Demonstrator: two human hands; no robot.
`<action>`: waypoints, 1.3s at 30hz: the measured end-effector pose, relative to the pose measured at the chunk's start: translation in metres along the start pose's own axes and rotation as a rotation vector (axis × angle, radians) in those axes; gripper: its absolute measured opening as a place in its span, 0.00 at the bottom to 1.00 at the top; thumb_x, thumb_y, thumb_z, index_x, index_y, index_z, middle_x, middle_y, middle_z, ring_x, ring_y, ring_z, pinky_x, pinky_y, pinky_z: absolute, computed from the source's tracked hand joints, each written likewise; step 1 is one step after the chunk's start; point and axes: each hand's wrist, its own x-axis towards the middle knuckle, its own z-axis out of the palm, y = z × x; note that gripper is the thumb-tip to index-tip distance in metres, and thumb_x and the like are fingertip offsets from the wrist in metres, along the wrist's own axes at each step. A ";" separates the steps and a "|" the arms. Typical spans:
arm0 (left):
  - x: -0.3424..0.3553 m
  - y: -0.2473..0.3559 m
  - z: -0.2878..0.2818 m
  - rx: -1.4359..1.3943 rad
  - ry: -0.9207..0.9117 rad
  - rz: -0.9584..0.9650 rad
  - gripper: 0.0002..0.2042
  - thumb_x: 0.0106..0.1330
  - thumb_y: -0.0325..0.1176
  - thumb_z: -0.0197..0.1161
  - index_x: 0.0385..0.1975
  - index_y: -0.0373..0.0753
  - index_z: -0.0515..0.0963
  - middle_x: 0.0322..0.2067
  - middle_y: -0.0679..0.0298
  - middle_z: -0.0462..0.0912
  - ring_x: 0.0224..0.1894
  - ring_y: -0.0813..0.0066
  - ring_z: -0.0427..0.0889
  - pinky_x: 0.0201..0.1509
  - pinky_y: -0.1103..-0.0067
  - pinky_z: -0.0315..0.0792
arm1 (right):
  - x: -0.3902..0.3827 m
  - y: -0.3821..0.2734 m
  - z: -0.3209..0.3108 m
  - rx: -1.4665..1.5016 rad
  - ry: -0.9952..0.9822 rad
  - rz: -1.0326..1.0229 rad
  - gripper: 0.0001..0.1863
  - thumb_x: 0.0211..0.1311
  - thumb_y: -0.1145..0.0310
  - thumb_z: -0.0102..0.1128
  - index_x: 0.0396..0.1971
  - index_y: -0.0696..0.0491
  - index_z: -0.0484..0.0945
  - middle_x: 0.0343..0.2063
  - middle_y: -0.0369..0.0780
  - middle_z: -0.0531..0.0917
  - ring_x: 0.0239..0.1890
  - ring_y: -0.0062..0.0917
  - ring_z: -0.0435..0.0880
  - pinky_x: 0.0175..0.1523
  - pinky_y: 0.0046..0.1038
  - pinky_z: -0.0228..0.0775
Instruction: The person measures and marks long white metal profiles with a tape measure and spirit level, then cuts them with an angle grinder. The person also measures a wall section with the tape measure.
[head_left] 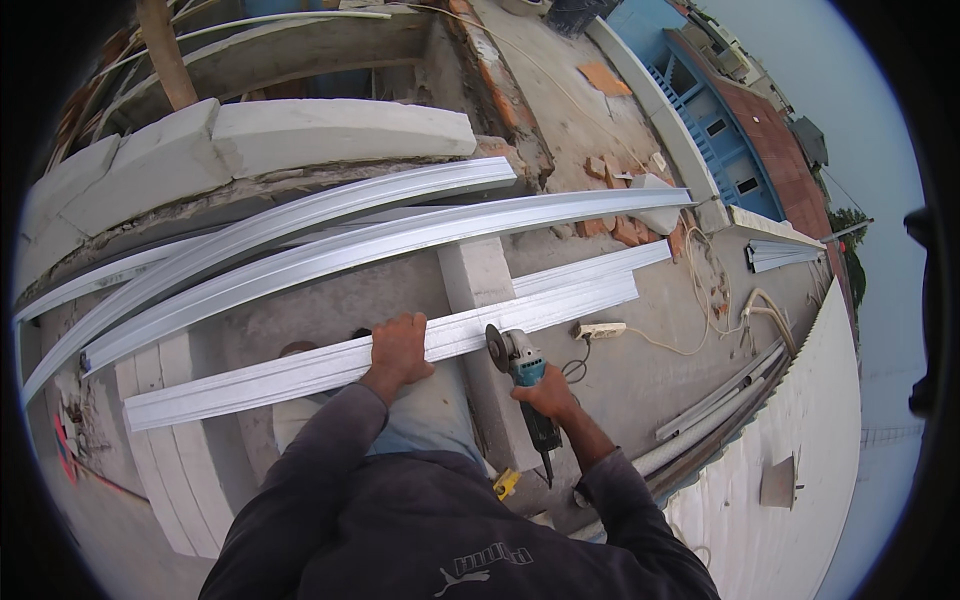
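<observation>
My left hand grips a flat silver metal profile that lies across stacked pale blocks and an upright pale block beam. My right hand holds a teal and black angle grinder, its disc close to the profile's near edge, right of my left hand; whether they touch I cannot tell. A shorter silver piece lies just behind the held profile. More long silver profiles rest farther back. A yellow tape measure sits below the grinder.
A white block wall runs behind. A white power strip with cords, broken bricks, pipes and white corrugated sheets are to the right. Beyond the parapet stands a blue building.
</observation>
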 end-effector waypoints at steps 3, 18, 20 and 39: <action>-0.001 -0.001 0.001 -0.015 0.010 0.010 0.37 0.44 0.48 0.83 0.55 0.41 0.76 0.49 0.57 0.83 0.50 0.55 0.86 0.53 0.58 0.79 | -0.001 0.000 0.001 -0.020 -0.007 0.022 0.24 0.42 0.61 0.79 0.39 0.59 0.84 0.36 0.46 0.90 0.39 0.36 0.90 0.48 0.36 0.81; -0.001 -0.004 0.007 -0.010 0.065 0.025 0.34 0.43 0.47 0.82 0.51 0.41 0.76 0.45 0.58 0.83 0.46 0.57 0.86 0.49 0.60 0.80 | 0.004 -0.006 0.002 -0.008 0.007 0.028 0.25 0.42 0.62 0.79 0.41 0.61 0.84 0.34 0.44 0.89 0.36 0.31 0.89 0.45 0.34 0.81; -0.001 -0.004 0.007 -0.013 0.072 0.032 0.34 0.43 0.47 0.83 0.50 0.41 0.76 0.44 0.58 0.83 0.46 0.57 0.86 0.48 0.61 0.80 | 0.005 -0.005 0.002 0.000 -0.009 0.047 0.26 0.42 0.62 0.79 0.41 0.61 0.84 0.34 0.44 0.89 0.36 0.31 0.89 0.45 0.34 0.81; -0.001 -0.004 0.008 -0.019 0.057 0.022 0.33 0.44 0.46 0.82 0.50 0.41 0.76 0.44 0.59 0.83 0.47 0.58 0.86 0.50 0.61 0.80 | 0.022 -0.021 0.001 0.000 -0.020 0.027 0.24 0.43 0.62 0.79 0.40 0.60 0.85 0.34 0.44 0.89 0.37 0.31 0.89 0.45 0.34 0.80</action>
